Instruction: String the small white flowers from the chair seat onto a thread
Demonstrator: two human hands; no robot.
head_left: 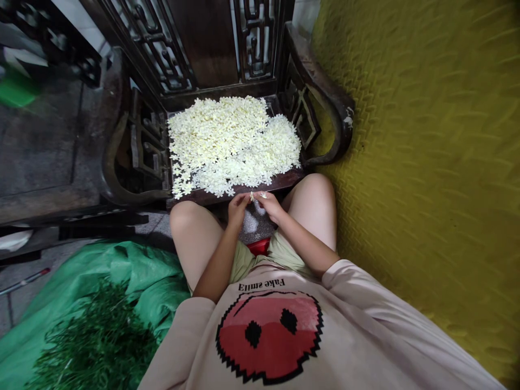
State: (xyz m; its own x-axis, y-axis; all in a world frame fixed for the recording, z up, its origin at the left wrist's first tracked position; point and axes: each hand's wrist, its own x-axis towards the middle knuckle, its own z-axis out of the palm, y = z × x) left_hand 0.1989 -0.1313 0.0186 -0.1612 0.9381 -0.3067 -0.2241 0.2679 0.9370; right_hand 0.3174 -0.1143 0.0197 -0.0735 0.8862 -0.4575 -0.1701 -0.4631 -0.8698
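My left hand point(238, 210) and my right hand point(271, 206) meet between my knees, just in front of a dark wooden chair seat point(284, 179). Fingertips of both hands pinch around a small white flower point(252, 196). A second white flower point(264, 195) shows at the fingers of my right hand. Fine detail of the grip is too small to make out. Beyond my hands, a broad heap of loose white and cream flowers point(227, 135) covers most of the seat, with a few blossoms at its front edge.
Carved chair arms point(337, 116) flank the seat. A yellow textured mat point(426, 162) stands along the right. At lower left, green leafy stems point(101, 336) lie on a green plastic sheet point(154, 281). A dark wooden table point(44, 146) carries a green object point(18, 86). Something red point(259, 247) shows beneath me.
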